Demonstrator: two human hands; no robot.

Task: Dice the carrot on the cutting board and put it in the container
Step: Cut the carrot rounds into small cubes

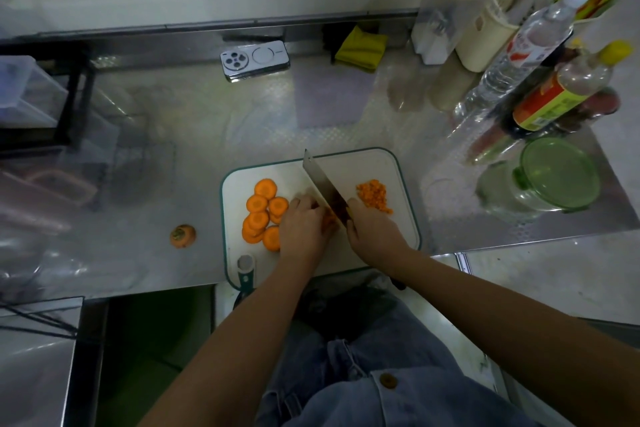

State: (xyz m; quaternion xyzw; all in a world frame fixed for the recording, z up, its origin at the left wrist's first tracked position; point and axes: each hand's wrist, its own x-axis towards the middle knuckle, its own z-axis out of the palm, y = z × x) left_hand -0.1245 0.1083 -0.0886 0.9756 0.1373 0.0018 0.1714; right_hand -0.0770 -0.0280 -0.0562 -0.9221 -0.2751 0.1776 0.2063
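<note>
- right hand: fingers wrapped round handle of broad steel knife
- left hand: fingers curled onto orange carrot pieces beside blade
- both on white teal-rimmed cutting board

On board: slices L, diced pile R, knife btwn; container R of board.

A shiny embossed steel desk carries a silver phone lying face down near its back edge. Right of it sits a folded yellow cloth. At the right stand a cream plastic container and 2 bottles: a clear plastic one with a white cap and a dark sauce one with a yellow cap. A black metal rack stands at the left.
</note>
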